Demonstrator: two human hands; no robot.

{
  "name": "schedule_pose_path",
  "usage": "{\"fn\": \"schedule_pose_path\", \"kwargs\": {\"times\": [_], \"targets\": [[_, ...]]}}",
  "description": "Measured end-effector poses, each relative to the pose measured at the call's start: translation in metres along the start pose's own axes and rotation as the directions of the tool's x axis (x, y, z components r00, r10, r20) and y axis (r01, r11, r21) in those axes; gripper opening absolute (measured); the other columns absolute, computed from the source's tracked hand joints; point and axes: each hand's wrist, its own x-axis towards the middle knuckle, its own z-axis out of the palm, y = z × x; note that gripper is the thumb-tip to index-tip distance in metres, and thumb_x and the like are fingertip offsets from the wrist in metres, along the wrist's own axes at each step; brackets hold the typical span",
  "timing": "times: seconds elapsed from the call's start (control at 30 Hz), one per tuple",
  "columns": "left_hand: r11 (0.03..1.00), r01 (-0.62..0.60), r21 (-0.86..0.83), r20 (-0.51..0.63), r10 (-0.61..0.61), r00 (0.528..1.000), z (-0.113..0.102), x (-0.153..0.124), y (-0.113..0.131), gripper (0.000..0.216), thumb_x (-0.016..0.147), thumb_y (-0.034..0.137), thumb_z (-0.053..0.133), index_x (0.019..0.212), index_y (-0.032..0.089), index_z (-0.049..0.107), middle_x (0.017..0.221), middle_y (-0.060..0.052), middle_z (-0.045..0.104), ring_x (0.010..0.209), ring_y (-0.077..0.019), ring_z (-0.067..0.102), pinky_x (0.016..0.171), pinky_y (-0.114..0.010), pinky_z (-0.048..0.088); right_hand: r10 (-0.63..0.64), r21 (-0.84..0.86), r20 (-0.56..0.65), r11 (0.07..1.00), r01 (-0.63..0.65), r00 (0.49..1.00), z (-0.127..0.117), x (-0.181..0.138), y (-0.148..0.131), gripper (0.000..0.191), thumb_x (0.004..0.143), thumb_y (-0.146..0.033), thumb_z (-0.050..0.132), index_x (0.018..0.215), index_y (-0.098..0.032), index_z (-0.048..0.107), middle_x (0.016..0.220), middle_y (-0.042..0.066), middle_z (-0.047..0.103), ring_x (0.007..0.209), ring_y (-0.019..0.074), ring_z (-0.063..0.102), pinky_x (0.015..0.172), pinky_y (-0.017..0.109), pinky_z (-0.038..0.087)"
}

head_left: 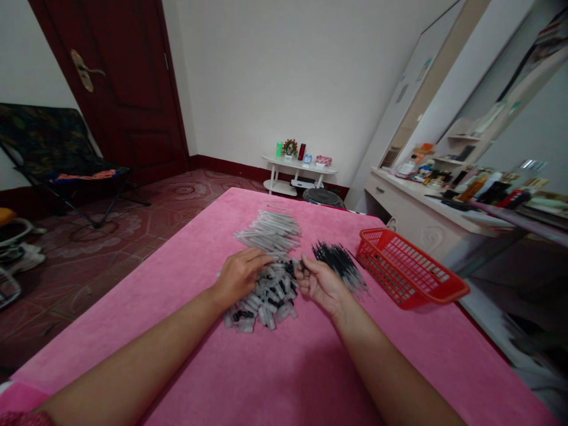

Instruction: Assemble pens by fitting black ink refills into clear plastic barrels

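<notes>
My left hand reaches over the upper left of a pile of clear caps and small black pieces. Its fingers curl together, and whatever is under their tips is hidden. At the right side of the pile, my right hand is closed in a pinch, a small black pen part between thumb and forefinger. Beyond my hands lies a stack of whitish, translucent pen barrels. Right of my right hand sits a bundle of thin dark pen refills with pale ends.
A pink cloth covers the table. An empty-looking red plastic basket stands at its right edge. Past it is a white dresser crowded with bottles. A folding chair, a door and a small white stand are farther off.
</notes>
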Motion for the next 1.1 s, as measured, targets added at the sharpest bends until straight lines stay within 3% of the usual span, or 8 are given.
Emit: {"fn": "schedule_pose_path", "kwargs": {"times": [0.13,0.4,0.63,0.77,0.83,0.93,1.0,1.1], "targets": [[1.0,0.008,-0.025,0.0,-0.008,1.0,0.0,-0.001,-0.001,0.026,0.086,0.012,0.048,0.105,0.019,0.063,0.091,-0.007,0.065,0.087,-0.0166,0.06,0.076,-0.028,0.049,-0.079,0.01,0.01,0.997,0.079,0.997,-0.001,-0.004,-0.005,0.027,0.075,-0.037,0.067,0.068,-0.017,0.051,0.056,-0.002,0.054,0.041,0.0059,0.04,0.041,0.018,0.032],[0.999,0.019,-0.038,0.01,-0.018,1.0,0.002,-0.001,-0.002,0.025,0.086,0.013,0.049,0.105,0.018,0.063,0.09,-0.007,0.065,0.086,-0.0164,0.06,0.076,-0.028,0.049,-0.053,0.196,0.193,0.98,0.014,0.98,0.001,-0.012,-0.013,0.021,0.076,-0.029,0.065,0.069,-0.017,0.049,0.058,-0.005,0.041,0.046,0.0049,0.031,0.041,0.016,0.027],[0.999,0.011,-0.032,0.004,-0.011,1.0,0.001,-0.001,-0.001,0.025,0.087,0.013,0.048,0.105,0.018,0.063,0.091,-0.007,0.064,0.086,-0.0165,0.06,0.076,-0.028,0.049,-0.117,0.072,0.224,0.992,0.104,0.967,0.005,-0.016,-0.015,0.025,0.078,-0.035,0.062,0.067,-0.018,0.046,0.058,-0.005,0.036,0.045,0.0051,0.027,0.04,0.016,0.027],[1.0,0.009,-0.03,-0.002,-0.009,1.0,0.002,-0.001,-0.001,0.025,0.086,0.013,0.048,0.105,0.019,0.063,0.092,-0.007,0.065,0.087,-0.017,0.06,0.077,-0.029,0.049,-0.243,-0.111,0.121,0.96,0.256,0.962,0.0,-0.008,-0.008,0.028,0.07,-0.037,0.069,0.071,-0.017,0.049,0.06,-0.004,0.047,0.045,0.0055,0.036,0.042,0.018,0.033],[1.0,0.011,-0.027,-0.002,-0.011,1.0,0.001,-0.001,-0.001,0.025,0.086,0.013,0.048,0.105,0.019,0.063,0.092,-0.007,0.065,0.087,-0.017,0.06,0.077,-0.028,0.049,-0.348,-0.333,0.059,0.877,0.348,0.935,-0.003,-0.002,-0.002,0.026,0.067,-0.035,0.07,0.074,-0.016,0.054,0.06,-0.003,0.052,0.046,0.0072,0.041,0.044,0.02,0.035],[0.999,0.024,-0.028,0.016,-0.024,1.0,0.0,-0.001,0.0,0.025,0.086,0.013,0.048,0.106,0.019,0.063,0.091,-0.006,0.065,0.086,-0.0166,0.06,0.076,-0.028,0.049,-0.51,-0.663,0.098,0.607,0.438,0.854,-0.005,0.005,0.007,0.017,0.067,-0.027,0.067,0.078,-0.015,0.061,0.066,0.0,0.061,0.057,0.0118,0.053,0.054,0.023,0.041],[0.999,0.03,-0.03,0.02,-0.03,0.999,-0.001,0.0,0.001,0.025,0.086,0.013,0.048,0.106,0.019,0.063,0.091,-0.006,0.065,0.085,-0.0164,0.06,0.076,-0.028,0.049,-0.564,-0.77,0.158,0.444,0.459,0.811,-0.004,0.006,0.011,0.015,0.07,-0.025,0.065,0.082,-0.015,0.065,0.074,0.002,0.066,0.066,0.0138,0.057,0.061,0.024,0.042],[0.999,0.029,-0.03,0.02,-0.029,0.999,-0.001,0.0,0.001,0.025,0.086,0.013,0.048,0.105,0.019,0.063,0.092,-0.006,0.065,0.085,-0.016,0.06,0.076,-0.027,0.049,-0.616,-0.84,0.202,0.291,0.458,0.762,-0.001,0.005,0.015,0.012,0.075,-0.026,0.061,0.082,-0.017,0.066,0.075,0.002,0.067,0.067,0.0144,0.057,0.061,0.024,0.04]]}}
